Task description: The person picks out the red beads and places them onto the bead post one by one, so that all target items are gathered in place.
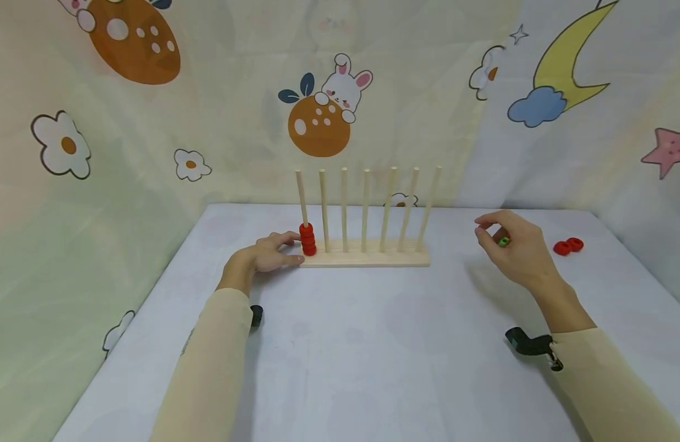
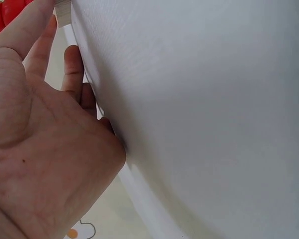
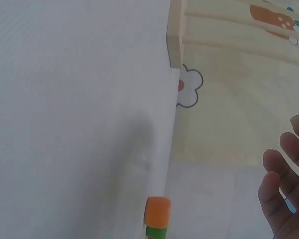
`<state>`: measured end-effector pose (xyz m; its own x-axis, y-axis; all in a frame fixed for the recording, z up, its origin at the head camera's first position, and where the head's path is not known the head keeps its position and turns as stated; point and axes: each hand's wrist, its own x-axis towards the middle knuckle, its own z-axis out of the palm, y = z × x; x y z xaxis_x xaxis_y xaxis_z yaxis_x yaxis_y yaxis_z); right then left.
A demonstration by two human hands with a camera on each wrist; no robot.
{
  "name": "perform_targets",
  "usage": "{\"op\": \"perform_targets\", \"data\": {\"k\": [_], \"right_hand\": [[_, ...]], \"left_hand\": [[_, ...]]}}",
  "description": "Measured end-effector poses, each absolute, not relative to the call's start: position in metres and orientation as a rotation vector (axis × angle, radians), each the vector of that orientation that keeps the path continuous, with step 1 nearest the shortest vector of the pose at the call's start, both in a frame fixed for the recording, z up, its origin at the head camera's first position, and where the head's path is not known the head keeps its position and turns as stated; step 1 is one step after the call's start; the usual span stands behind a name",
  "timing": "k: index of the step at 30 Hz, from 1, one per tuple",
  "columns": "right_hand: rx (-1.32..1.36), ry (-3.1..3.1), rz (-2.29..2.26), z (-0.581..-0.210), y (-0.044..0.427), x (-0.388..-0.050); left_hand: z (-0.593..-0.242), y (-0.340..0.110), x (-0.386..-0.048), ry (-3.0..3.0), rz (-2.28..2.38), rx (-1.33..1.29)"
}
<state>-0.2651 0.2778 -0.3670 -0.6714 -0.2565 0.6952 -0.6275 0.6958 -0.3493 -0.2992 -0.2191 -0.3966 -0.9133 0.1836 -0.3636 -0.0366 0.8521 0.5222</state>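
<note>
A wooden peg stand [image 1: 367, 261] with several upright rods stands at the back middle of the table. Red beads [image 1: 308, 239] are stacked on its leftmost rod. My left hand [image 1: 267, 253] holds the stand's left end, thumb at the front and index finger beside the beads. In the left wrist view, the base's end [image 2: 63, 12] shows by the fingertips. To the right of the stand, my right hand [image 1: 511, 245] hovers with bent fingers, thumb apart from the index finger. A green bead [image 1: 504, 242] shows through that gap. I see nothing held in the right wrist view.
Two red beads [image 1: 569, 246] lie on the table right of my right hand. An orange bead [image 3: 157, 211] and a green one [image 3: 156, 232] show in the right wrist view. A patterned cloth [image 1: 235, 123] hangs behind the white table [image 1: 340, 344].
</note>
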Motion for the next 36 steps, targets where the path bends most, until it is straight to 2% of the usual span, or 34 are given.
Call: {"op": "perform_targets", "data": {"k": [17,30,36], "right_hand": [[0.453,-2.349,0.767,-0.369,0.33,-0.263],[0.165,-2.6,0.737,-0.374,0.373,-0.258],[0.171,-2.758,0.705,-0.375,0.381,-0.259]], "left_hand": [[-0.398,-0.223,-0.301,2.606,0.753,0.114],[-0.395,-0.219,-0.299,2.612,0.749,0.122],[-0.395,-0.219,-0.297,2.613,0.761,0.137]]}}
